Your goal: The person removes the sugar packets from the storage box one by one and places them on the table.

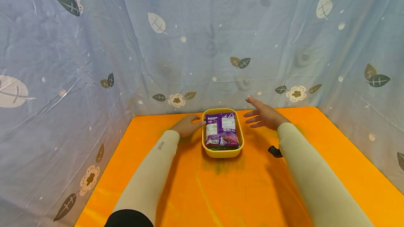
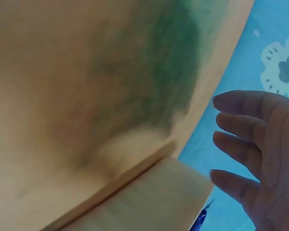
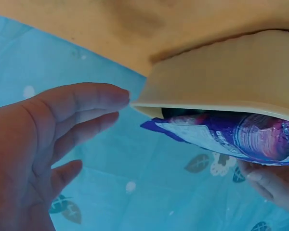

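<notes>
While a blue curtain (image 1: pixel 202 45) with leaf and flower motifs bounds the far, left and right sides, an orange surface (image 1: pixel 217 192) extends below. On its far part stands a yellow tub (image 1: pixel 222 154), in which a purple packet (image 1: pixel 221 129) lies flat. The left hand (image 1: pixel 187 126), fingers loosely spread, reaches the tub's left rim; contact cannot be told. The right hand (image 1: pixel 267 116), spread, hangs apart, right of the tub. Under the packet's near end shows a green strip (image 1: pixel 222 148).
</notes>
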{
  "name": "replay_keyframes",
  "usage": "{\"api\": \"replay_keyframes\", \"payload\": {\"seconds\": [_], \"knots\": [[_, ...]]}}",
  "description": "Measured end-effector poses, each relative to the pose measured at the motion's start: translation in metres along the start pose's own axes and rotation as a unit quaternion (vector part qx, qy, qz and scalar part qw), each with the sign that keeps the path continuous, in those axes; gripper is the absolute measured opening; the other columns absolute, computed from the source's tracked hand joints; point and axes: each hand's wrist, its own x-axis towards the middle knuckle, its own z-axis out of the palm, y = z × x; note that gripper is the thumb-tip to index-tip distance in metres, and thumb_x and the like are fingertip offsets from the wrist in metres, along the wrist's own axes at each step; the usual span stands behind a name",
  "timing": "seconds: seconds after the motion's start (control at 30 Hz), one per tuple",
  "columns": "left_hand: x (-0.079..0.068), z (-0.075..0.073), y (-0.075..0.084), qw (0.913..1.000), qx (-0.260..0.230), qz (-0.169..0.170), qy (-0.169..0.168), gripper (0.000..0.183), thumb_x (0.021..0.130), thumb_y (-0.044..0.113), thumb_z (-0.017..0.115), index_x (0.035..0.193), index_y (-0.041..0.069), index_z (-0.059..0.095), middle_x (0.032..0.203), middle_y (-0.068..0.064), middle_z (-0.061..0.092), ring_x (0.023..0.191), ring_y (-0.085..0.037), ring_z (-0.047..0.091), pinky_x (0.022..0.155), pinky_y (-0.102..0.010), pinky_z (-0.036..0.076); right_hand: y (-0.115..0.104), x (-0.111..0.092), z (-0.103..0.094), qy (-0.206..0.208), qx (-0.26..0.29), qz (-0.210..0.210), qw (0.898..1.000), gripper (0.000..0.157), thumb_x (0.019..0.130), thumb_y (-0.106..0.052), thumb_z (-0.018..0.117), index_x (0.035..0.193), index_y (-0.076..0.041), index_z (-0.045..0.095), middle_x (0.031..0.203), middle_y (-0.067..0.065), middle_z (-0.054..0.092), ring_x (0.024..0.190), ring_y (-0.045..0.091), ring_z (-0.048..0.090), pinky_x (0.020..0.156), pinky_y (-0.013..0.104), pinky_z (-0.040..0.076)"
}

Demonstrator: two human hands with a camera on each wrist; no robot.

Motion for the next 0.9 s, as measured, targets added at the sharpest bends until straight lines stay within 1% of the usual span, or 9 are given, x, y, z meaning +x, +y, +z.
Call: {"api": "replay_keyframes", "payload": {"seconds": [0.13, 0.27, 0.37, 0.47, 0.57, 0.63, 0.7, 0.8, 0.9], "knots": [[-0.002, 0.004, 0.000, 0.9999, -0.007, 0.013, 0.000, 0.073, 0.083, 0.076, 0.045, 0.131, 0.023, 0.055, 0.134, -0.001, 0.054, 0.124, -0.024, 0.047, 0.103, -0.046, 0.034, 0.002, 0.002, 0.004, -0.005, 0.020, 0.004, 1.000, 0.083, 0.083, -0.075, 0.044, 0.152, -0.034, 0.022, 0.136, 0.025, 0.044, 0.120, 0.048, 0.046, 0.092, 0.057, 0.042], [-0.002, 0.007, -0.001, 0.9991, -0.034, 0.025, -0.006, 0.068, 0.083, 0.072, 0.050, 0.130, 0.022, 0.054, 0.134, -0.004, 0.054, 0.124, -0.026, 0.047, 0.102, -0.046, 0.036, 0.004, 0.004, 0.010, -0.019, 0.032, 0.008, 0.999, 0.083, 0.083, -0.074, 0.045, 0.152, -0.033, 0.022, 0.138, 0.027, 0.041, 0.120, 0.049, 0.046, 0.092, 0.058, 0.041], [-0.002, 0.010, -0.001, 0.9971, -0.072, 0.021, -0.011, 0.069, 0.084, 0.068, 0.055, 0.133, 0.020, 0.051, 0.136, -0.006, 0.052, 0.125, -0.027, 0.046, 0.102, -0.046, 0.035, 0.004, 0.005, 0.015, -0.030, 0.042, 0.010, 0.999, 0.081, 0.084, -0.073, 0.046, 0.151, -0.033, 0.023, 0.139, 0.027, 0.040, 0.119, 0.048, 0.047, 0.093, 0.058, 0.040], [-0.002, 0.014, 0.000, 0.9947, -0.102, 0.011, -0.005, 0.065, 0.085, 0.061, 0.059, 0.133, 0.018, 0.051, 0.134, -0.004, 0.053, 0.122, -0.023, 0.048, 0.101, -0.044, 0.037, 0.003, 0.006, 0.020, -0.040, 0.047, 0.011, 0.998, 0.080, 0.085, -0.072, 0.046, 0.151, -0.034, 0.023, 0.139, 0.026, 0.040, 0.119, 0.047, 0.047, 0.093, 0.058, 0.040], [-0.003, 0.019, 0.002, 0.9899, -0.142, 0.006, -0.002, 0.056, 0.089, 0.052, 0.061, 0.131, 0.017, 0.050, 0.132, -0.003, 0.053, 0.114, -0.020, 0.054, 0.094, -0.040, 0.045, 0.003, 0.007, 0.025, -0.049, 0.043, 0.009, 0.998, 0.080, 0.085, -0.072, 0.046, 0.151, -0.033, 0.022, 0.140, 0.026, 0.040, 0.119, 0.047, 0.047, 0.092, 0.058, 0.042], [-0.003, 0.022, 0.004, 0.9824, -0.187, 0.004, -0.005, 0.050, 0.092, 0.044, 0.061, 0.131, 0.016, 0.048, 0.130, -0.005, 0.054, 0.108, -0.020, 0.057, 0.088, -0.037, 0.049, 0.002, 0.008, 0.028, -0.048, 0.041, 0.012, 0.998, 0.081, 0.084, -0.072, 0.047, 0.151, -0.034, 0.022, 0.139, 0.025, 0.041, 0.119, 0.046, 0.048, 0.090, 0.057, 0.043], [-0.004, 0.025, 0.005, 0.9720, -0.235, -0.005, -0.009, 0.048, 0.093, 0.038, 0.062, 0.132, 0.015, 0.047, 0.128, -0.007, 0.054, 0.103, -0.020, 0.059, 0.081, -0.035, 0.052, 0.001, 0.009, 0.030, -0.042, 0.035, 0.014, 0.998, 0.080, 0.084, -0.072, 0.048, 0.151, -0.035, 0.023, 0.139, 0.023, 0.041, 0.119, 0.044, 0.049, 0.088, 0.056, 0.045], [-0.004, 0.029, 0.007, 0.9516, -0.306, -0.023, -0.018, 0.048, 0.094, 0.031, 0.061, 0.135, 0.013, 0.043, 0.125, -0.010, 0.054, 0.101, -0.022, 0.060, 0.080, -0.036, 0.053, 0.001, 0.010, 0.033, -0.036, 0.028, 0.018, 0.999, 0.080, 0.083, -0.072, 0.049, 0.150, -0.037, 0.023, 0.139, 0.021, 0.042, 0.118, 0.041, 0.050, 0.087, 0.056, 0.046], [-0.003, 0.033, 0.007, 0.9325, -0.358, -0.039, -0.030, 0.050, 0.095, 0.028, 0.061, 0.137, 0.013, 0.040, 0.126, -0.012, 0.052, 0.102, -0.025, 0.060, 0.078, -0.038, 0.054, 0.002, 0.010, 0.035, -0.038, 0.023, 0.016, 0.999, 0.082, 0.083, -0.072, 0.049, 0.151, -0.035, 0.021, 0.140, 0.020, 0.041, 0.118, 0.042, 0.050, 0.088, 0.056, 0.046]]}}
